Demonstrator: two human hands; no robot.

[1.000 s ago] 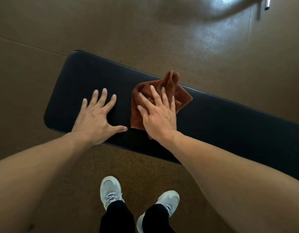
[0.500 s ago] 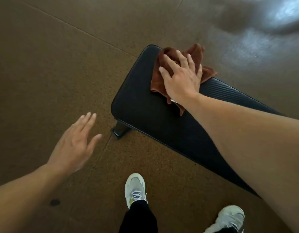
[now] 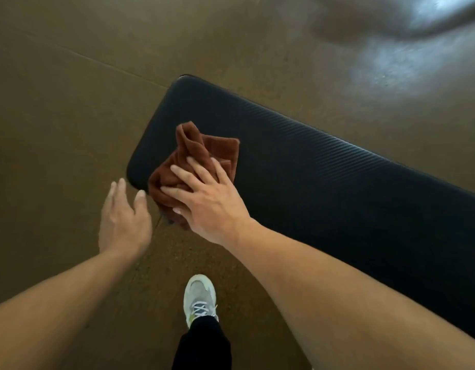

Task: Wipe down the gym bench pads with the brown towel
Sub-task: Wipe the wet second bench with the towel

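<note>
— Where is the brown towel [image 3: 204, 153] at this moment?

— Bunched on the near left corner of the black bench pad [image 3: 324, 177], its lower edge spilling a little over the pad's front rim. One fold stands up in a ridge towards the far side.

— And the right hand [image 3: 207, 201]?

— Flat on top of the towel, palm down, fingers [image 3: 201, 168] spread and pointing away and to the left. The grip is apart, pressing on the cloth rather than clamped round it. The forearm runs in from the lower right, crossing over the front edge of the pad, wrist nearly straight.

— The left hand [image 3: 122, 217]?

— Just beside the pad's corner, over the brown floor [image 3: 57, 116], back of the hand up, fingers loosely together and pointing forward, thumb out towards the towel. Its grip is apart and holds nothing. It is blurred, so whether the thumb tip touches the pad or the towel I cannot tell; it looks just short of them. The forearm comes in from the lower left.

— Anything else in view?

— One pale sneaker [image 3: 200, 297] below a black trouser leg [image 3: 201, 345], on the floor between the two forearms, near the front of the pad.
</note>
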